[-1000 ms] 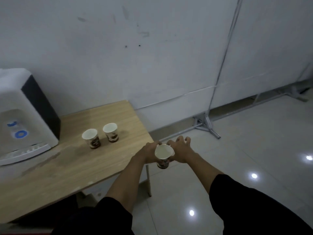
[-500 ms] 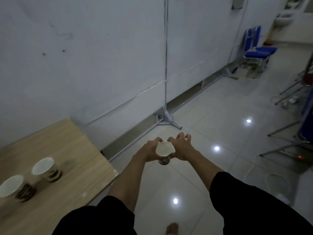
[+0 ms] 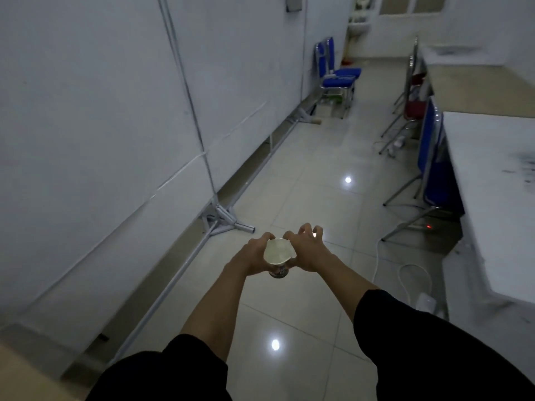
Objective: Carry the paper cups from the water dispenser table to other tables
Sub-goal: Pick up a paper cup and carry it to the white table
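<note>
No readable text, labels or numbers anywhere; the paper cup [image 3: 278, 256] has a dark printed band low on its wall, too blurred and too hidden by the hands to read.

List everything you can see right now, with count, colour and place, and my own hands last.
paper cup: one, white inside, dark print below, held between both hands
partition panels: white, along the left
metal foot: one, grey, at the panels' base
blue chairs: stacked, far by the panels
tables: two, white, on the right
folding chair: one, blue, beside the near table
cable: one, white, on the floor at right
floor: pale glossy tiles
left hand: on the cup
right hand: on the cup
sleeves: two, black
</note>
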